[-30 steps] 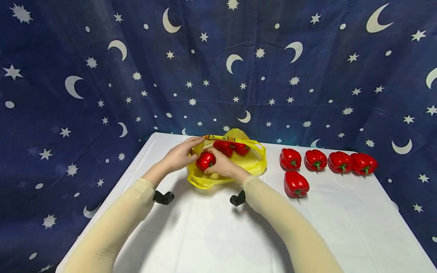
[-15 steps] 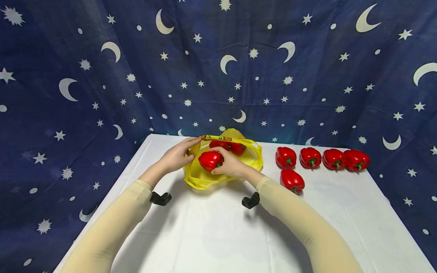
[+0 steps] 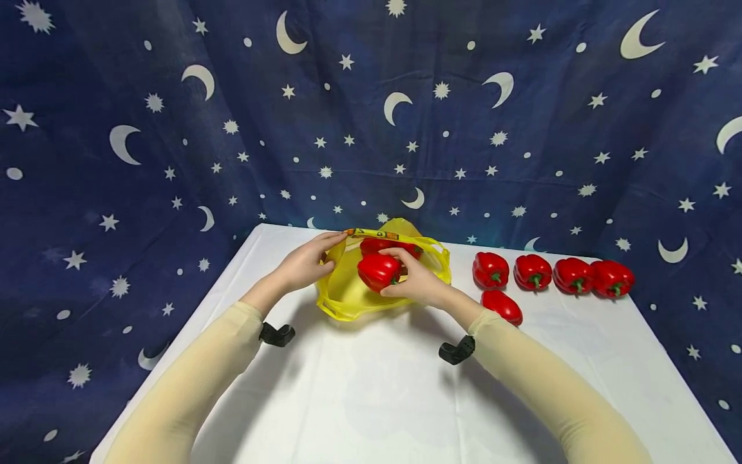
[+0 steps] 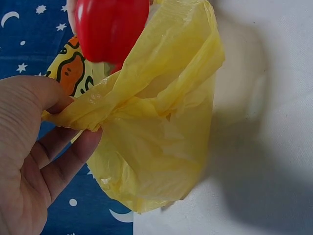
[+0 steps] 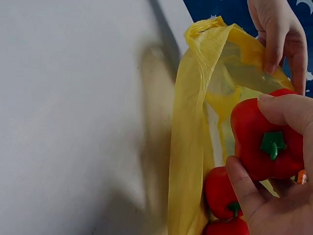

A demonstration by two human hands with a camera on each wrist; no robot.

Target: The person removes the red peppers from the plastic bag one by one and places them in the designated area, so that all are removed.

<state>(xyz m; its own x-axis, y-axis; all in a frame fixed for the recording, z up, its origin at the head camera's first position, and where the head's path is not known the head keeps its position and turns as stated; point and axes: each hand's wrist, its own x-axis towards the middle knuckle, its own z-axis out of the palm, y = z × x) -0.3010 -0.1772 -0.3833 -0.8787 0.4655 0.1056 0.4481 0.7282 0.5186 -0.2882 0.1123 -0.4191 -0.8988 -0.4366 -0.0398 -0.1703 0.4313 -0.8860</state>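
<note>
A red pepper (image 3: 379, 271) is held in the grip of the right hand (image 3: 418, 283) over the open yellow bag (image 3: 348, 299), whose rim is pinched by the left hand (image 3: 301, 265). At least one more pepper (image 3: 373, 245) is seen inside, partly hidden. Five peppers (image 3: 551, 275) are laid on the white tabletop (image 3: 371, 393) to the right.

A white tablecloth (image 3: 377, 399) is spread over the table. Five red peppers are laid at its right: four in a row (image 3: 551, 275), one (image 3: 503, 306) nearer. A star-and-moon backdrop (image 3: 174, 129) is hung behind.
</note>
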